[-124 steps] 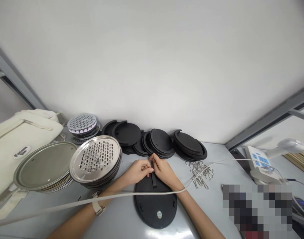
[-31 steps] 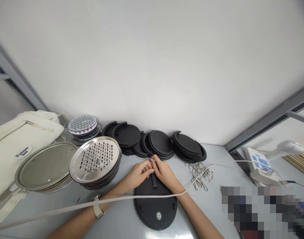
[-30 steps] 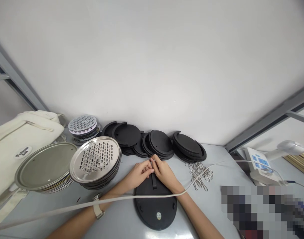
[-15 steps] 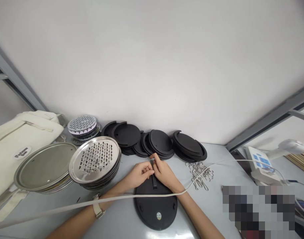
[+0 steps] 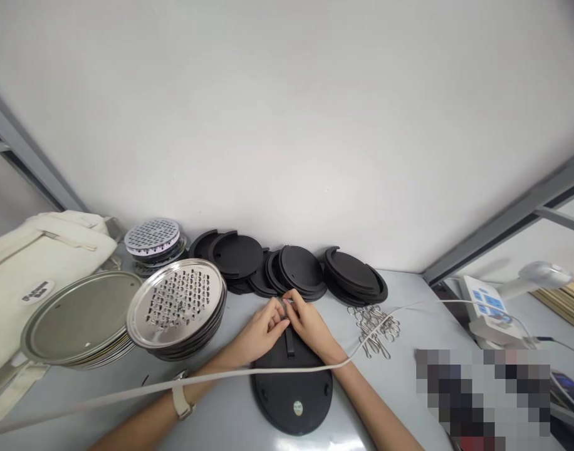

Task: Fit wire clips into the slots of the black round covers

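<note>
A black round plate (image 5: pixel 294 391) lies on the grey table, with a small round sticker near its lower edge and a black strap (image 5: pixel 289 343) on its upper part. Both hands meet at the plate's far end. My left hand (image 5: pixel 268 322) is closed, thumb and fingers pinched on something small that I cannot make out. Touching it, my right hand (image 5: pixel 303 316) also has its fingers pressed together around the same spot. To the right of the hands lies a pile of metal clips (image 5: pixel 374 329).
Stacks of black round plates (image 5: pixel 303 266) line the wall. Perforated metal discs (image 5: pixel 177 304), a green-grey tray stack (image 5: pixel 80 316) and a cream bag (image 5: pixel 75 257) are at left. A white cable (image 5: pixel 221 376) crosses in front. A white device (image 5: pixel 487 300) stands at right.
The fingers of my left hand have closed in and come tighter against my right hand's fingertips. The whole view has shifted slightly.
</note>
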### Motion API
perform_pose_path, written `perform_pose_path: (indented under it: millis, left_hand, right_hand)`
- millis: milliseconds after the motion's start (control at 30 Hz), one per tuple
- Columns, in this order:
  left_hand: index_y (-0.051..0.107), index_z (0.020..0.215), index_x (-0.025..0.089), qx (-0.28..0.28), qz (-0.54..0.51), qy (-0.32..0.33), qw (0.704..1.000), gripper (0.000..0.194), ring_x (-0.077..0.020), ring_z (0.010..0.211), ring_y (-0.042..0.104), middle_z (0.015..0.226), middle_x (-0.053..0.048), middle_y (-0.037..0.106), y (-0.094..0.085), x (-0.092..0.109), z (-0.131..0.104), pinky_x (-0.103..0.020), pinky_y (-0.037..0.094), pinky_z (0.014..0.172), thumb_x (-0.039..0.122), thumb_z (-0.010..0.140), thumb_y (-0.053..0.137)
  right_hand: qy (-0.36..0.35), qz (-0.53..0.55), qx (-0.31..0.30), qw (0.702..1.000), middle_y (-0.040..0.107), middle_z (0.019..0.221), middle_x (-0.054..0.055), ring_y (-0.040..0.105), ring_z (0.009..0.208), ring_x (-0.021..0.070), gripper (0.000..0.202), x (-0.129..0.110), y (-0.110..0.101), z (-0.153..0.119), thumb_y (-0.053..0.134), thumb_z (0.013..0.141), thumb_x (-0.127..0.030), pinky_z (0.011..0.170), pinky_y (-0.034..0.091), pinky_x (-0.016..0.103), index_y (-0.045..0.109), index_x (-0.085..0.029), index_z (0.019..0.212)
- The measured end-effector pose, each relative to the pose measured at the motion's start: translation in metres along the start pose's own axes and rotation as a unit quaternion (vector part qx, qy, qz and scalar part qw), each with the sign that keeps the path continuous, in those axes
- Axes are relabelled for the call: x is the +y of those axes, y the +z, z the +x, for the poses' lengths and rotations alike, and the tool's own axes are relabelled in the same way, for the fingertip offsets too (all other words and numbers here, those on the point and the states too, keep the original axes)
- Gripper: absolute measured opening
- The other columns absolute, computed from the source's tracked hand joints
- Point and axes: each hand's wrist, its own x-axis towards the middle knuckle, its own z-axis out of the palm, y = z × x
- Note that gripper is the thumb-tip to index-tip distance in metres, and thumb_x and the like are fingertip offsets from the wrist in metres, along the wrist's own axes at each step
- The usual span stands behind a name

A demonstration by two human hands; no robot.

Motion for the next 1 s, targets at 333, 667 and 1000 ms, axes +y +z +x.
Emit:
perform_pose_path:
  millis: [333,667,1000]
  left_hand:
    - [0.047,0.08,0.019,-0.091,0.282,0.181,0.938,0.054,-0.0196,0.073,0.053,0.078,-0.001,0.056,0.027,0.036,-0.039,-0.033,0.039,0.075,0.069,0.064,0.063]
    - [0.044,0.072,0.02,-0.167,0.244,0.209,0.932,0.056,-0.0157,0.069,0.05,0.072,0.002,0.053,0.013,0.023,-0.026,-0.026,0.035,0.067,0.07,0.062,0.064]
    - [0.05,0.072,0.019,-0.155,0.281,0.203,0.925,0.04,-0.0164,0.067,0.051,0.068,0.001,0.055,-0.012,0.033,-0.017,-0.026,0.035,0.067,0.057,0.076,0.062]
  right_hand:
    - [-0.008,-0.023,0.008,1.0,0.04,0.053,-0.008,0.043,0.047,0.0107,0.015,0.0,0.0,0.0,0.041,0.093,-0.033,0.049,0.029,0.02,0.05,-0.021,0.094]
    - [-0.039,-0.118,-0.042,0.991,0.058,0.064,-0.002,0.055,0.057,0.0138,0.024,-0.002,-0.005,-0.002,0.044,0.093,-0.041,0.055,0.034,0.022,0.054,-0.021,0.085]
    - [-0.023,-0.115,-0.031,0.993,0.063,0.07,0.001,0.06,0.064,0.0168,0.022,-0.001,-0.009,-0.002,0.043,0.094,-0.036,0.058,0.036,0.024,0.054,-0.021,0.085]
